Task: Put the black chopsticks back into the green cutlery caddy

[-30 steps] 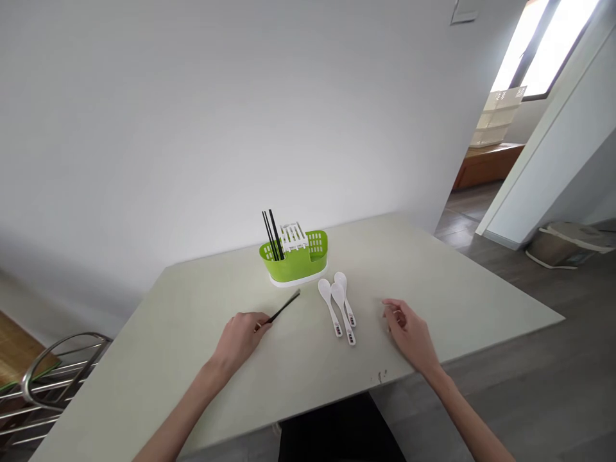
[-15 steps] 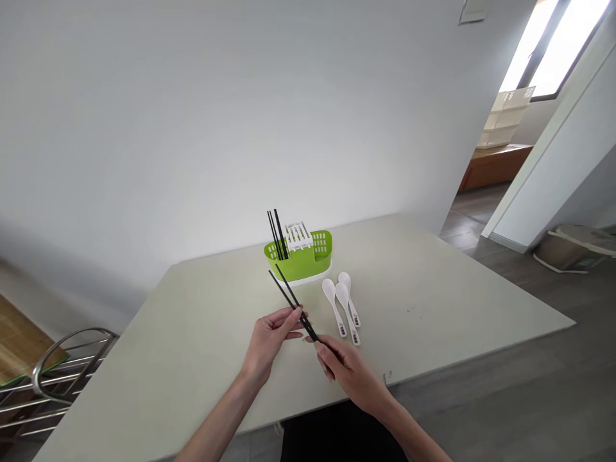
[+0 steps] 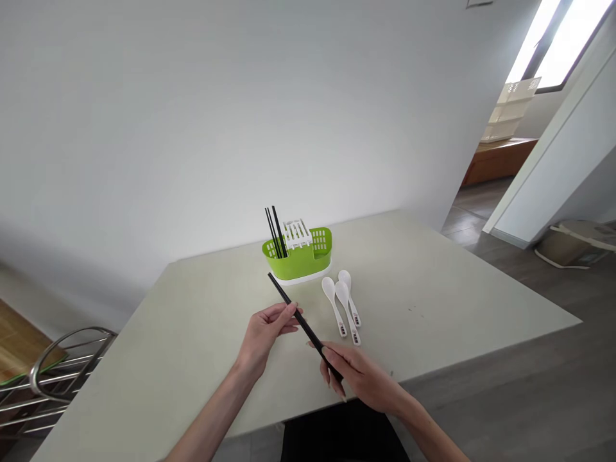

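A pair of black chopsticks (image 3: 308, 330) slants across the front of the table, held above it side by side. My left hand (image 3: 268, 330) pinches them around the middle with thumb and fingers. Close to their thick end, my right hand (image 3: 353, 372) is closed round them. Just beyond the chopsticks' thin tips stands a green utensil basket (image 3: 301, 265) with a white base and a white slotted piece (image 3: 297, 233) on top. Several more black chopsticks (image 3: 276, 232) stand upright in its left part. Three white spoons (image 3: 342, 308) lie on the table, right of my hands.
The pale table (image 3: 202, 333) meets a white wall (image 3: 289, 109) at the back. At the lower left is a metal rack (image 3: 52, 378) below the table's edge. A lidded bin (image 3: 575, 244) stands on the floor at the far right.
The two chopsticks were spread apart at the tips and are now together. Their thick ends extend farther toward me, and my right hand has shifted slightly right and down.
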`<state>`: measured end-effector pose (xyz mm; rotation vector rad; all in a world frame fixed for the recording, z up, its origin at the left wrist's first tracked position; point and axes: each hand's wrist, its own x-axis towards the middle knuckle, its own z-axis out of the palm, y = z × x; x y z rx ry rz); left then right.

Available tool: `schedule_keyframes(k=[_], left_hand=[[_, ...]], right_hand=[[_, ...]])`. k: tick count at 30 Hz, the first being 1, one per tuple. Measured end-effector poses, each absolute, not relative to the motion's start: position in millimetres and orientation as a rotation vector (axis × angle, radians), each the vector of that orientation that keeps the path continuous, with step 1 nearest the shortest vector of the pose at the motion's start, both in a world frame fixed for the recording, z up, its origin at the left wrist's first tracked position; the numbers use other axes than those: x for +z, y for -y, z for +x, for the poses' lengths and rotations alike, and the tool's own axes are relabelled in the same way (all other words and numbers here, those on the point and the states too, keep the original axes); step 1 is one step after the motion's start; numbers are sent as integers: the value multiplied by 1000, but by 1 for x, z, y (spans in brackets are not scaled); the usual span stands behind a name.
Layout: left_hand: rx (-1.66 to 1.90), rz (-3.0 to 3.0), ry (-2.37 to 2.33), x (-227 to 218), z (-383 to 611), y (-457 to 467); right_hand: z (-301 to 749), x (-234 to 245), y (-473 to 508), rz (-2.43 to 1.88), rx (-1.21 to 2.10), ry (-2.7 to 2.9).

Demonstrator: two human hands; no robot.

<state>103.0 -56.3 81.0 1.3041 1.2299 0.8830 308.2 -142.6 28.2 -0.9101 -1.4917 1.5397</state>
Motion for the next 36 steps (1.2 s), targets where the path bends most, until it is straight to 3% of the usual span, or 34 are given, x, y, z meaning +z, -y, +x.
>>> schedule_keyframes(k=[7,10,14,23,36], left_hand=[[1692,1369,-1267,161,70,-31],[1850,1503,-1288,190,59,-73],[1766,1601,-1353,187,62,-117],[1183,1767,-1763,134,78,-167],[1232,1724,-1731,101,71,-178]], right_hand=[[364,4,124,-1000,1243,1241],[398,-14,113,-1154,1008,1032],[417,-40,104,-1280,838,871],[407,-41,103,-1416,900,1093],[408,-45,102,-1404,870,1088]])
